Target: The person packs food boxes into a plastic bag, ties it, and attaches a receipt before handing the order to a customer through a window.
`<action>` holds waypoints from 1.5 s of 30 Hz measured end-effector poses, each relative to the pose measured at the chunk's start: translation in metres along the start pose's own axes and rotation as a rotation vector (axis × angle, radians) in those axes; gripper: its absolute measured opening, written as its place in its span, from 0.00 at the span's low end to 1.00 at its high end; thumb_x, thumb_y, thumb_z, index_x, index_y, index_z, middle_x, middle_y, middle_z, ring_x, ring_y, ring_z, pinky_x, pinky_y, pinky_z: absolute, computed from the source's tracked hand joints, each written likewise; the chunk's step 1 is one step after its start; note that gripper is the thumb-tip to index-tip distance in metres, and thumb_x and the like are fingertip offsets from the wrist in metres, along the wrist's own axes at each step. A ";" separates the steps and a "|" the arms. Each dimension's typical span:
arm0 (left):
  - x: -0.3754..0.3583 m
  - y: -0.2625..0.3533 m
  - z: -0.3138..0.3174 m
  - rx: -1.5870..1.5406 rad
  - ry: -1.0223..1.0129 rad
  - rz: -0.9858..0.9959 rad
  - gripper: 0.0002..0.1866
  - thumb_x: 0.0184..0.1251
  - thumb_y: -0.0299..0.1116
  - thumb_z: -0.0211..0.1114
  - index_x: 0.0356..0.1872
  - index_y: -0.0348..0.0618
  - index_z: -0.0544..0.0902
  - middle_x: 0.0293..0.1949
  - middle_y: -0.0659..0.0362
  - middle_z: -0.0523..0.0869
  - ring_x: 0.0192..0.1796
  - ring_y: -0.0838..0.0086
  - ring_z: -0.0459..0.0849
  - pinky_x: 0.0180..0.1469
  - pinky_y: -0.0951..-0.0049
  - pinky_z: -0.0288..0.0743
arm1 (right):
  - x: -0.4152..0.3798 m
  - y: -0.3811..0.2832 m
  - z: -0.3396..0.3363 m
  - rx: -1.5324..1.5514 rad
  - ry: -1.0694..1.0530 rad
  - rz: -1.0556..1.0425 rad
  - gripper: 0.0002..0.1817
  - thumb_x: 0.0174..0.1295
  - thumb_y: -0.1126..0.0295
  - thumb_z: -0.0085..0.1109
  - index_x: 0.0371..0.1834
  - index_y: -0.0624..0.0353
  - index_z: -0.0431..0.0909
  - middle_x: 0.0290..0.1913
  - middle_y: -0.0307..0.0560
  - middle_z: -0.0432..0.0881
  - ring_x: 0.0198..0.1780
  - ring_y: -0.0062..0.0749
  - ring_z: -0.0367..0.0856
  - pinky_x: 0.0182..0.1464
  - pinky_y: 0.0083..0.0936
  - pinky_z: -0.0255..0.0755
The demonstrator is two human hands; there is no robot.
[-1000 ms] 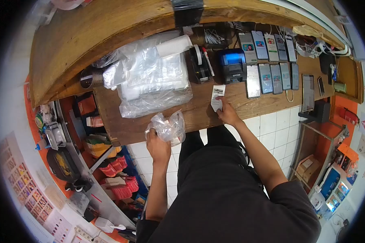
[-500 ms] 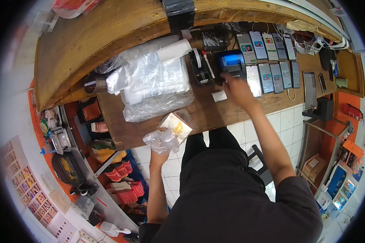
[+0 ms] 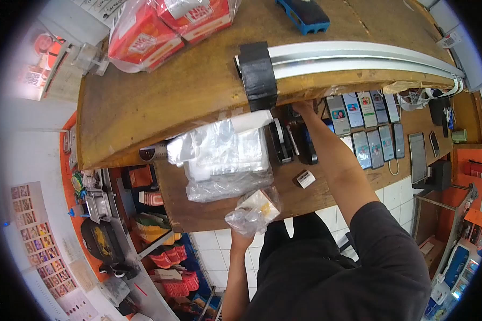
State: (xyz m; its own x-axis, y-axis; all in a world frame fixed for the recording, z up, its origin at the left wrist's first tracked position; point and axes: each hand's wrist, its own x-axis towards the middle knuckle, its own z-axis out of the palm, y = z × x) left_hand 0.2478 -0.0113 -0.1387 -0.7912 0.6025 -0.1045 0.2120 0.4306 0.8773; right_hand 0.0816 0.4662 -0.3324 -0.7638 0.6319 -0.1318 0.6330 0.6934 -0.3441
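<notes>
At the front edge of the counter my left hand [image 3: 241,239] is closed around the gathered top of a clear plastic bag [image 3: 243,220]. Inside the bag is a small white box [image 3: 261,205] with yellow print. My right hand [image 3: 304,108] reaches far back beneath the upper shelf, past the black and blue label printer [image 3: 309,147]; its fingers are mostly hidden, so I cannot see what they touch. A small printed paper slip [image 3: 305,179] lies on the counter below that forearm. Left of the printer are a tape dispenser [image 3: 281,140] and a red-and-white marker [image 3: 293,140].
A stack of clear plastic bags [image 3: 227,155] covers the counter's left part. Several phones [image 3: 375,148] lie in rows at the right, beside a tablet [image 3: 418,155]. The wooden upper shelf [image 3: 171,101] overhangs the back and carries red packages [image 3: 144,40].
My right hand has moved from the front of the printer to farther back, under the shelf. The camera view has tilted up, showing more of the shelf top. My left hand still holds the bag.
</notes>
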 end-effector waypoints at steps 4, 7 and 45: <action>0.002 0.001 -0.003 0.061 0.005 0.007 0.14 0.53 0.22 0.67 0.42 0.38 0.80 0.41 0.52 0.82 0.46 0.61 0.81 0.49 0.63 0.74 | 0.001 0.002 -0.014 0.049 -0.015 -0.054 0.41 0.60 0.52 0.62 0.75 0.49 0.55 0.77 0.53 0.54 0.75 0.47 0.57 0.72 0.38 0.58; 0.001 0.002 -0.003 0.031 -0.014 -0.019 0.13 0.53 0.22 0.67 0.42 0.38 0.80 0.41 0.52 0.82 0.46 0.59 0.81 0.50 0.62 0.74 | -0.002 0.007 -0.028 0.127 -0.003 -0.109 0.41 0.59 0.51 0.64 0.73 0.50 0.57 0.76 0.53 0.55 0.75 0.46 0.56 0.73 0.38 0.55; -0.001 0.020 0.009 -0.130 0.284 0.087 0.14 0.54 0.23 0.72 0.42 0.27 0.82 0.40 0.49 0.87 0.46 0.61 0.85 0.50 0.59 0.77 | -0.398 -0.140 -0.071 1.136 -0.628 -0.064 0.20 0.50 0.80 0.52 0.48 0.63 0.84 0.27 0.45 0.86 0.26 0.24 0.86 0.26 0.25 0.78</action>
State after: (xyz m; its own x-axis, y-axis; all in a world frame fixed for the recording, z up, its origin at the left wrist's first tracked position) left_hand 0.2581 0.0023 -0.1252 -0.9058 0.4136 0.0924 0.2252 0.2852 0.9316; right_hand 0.3060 0.1426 -0.1663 -0.9123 0.1256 -0.3898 0.3693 -0.1588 -0.9156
